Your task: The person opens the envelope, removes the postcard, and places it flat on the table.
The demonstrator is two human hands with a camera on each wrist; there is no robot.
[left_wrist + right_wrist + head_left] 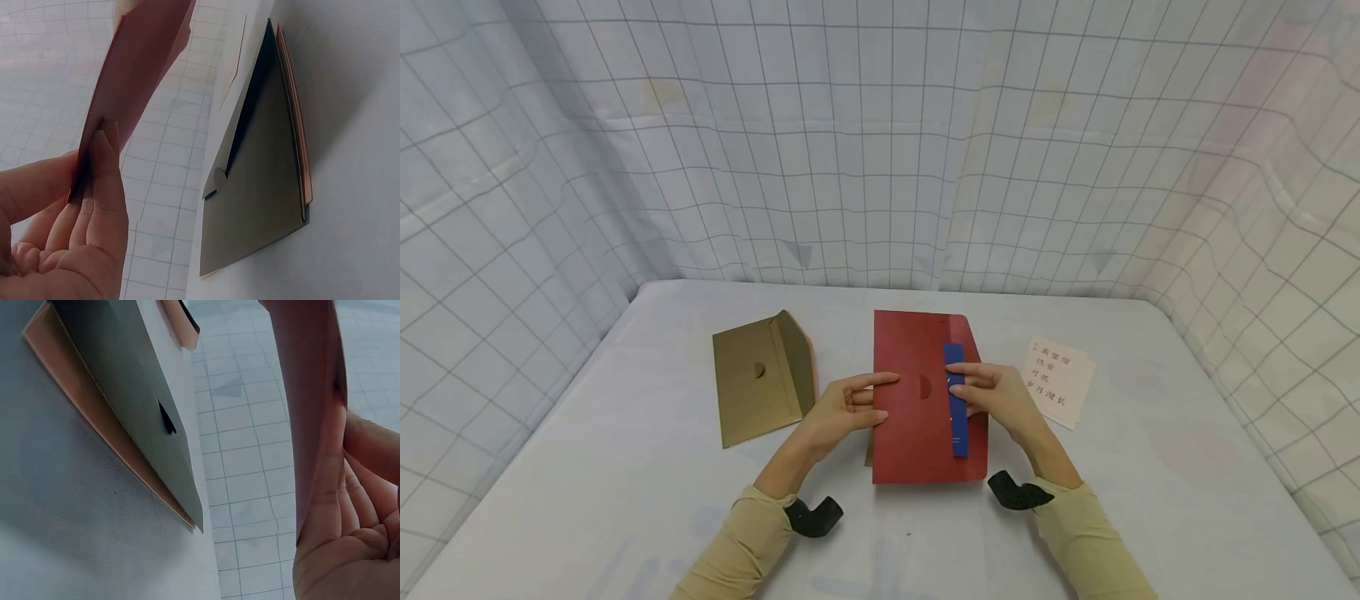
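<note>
The left hand [846,408] pinches the red envelope [910,442] at nine o'clock; the right hand [1003,398] pinches it at three, touching its blue strip [959,429]. Behind it, some fingertips are hidden; a gold envelope [256,219] underneath shows barely from above.

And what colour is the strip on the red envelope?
The strip is blue; it shows best in the head view.
</note>
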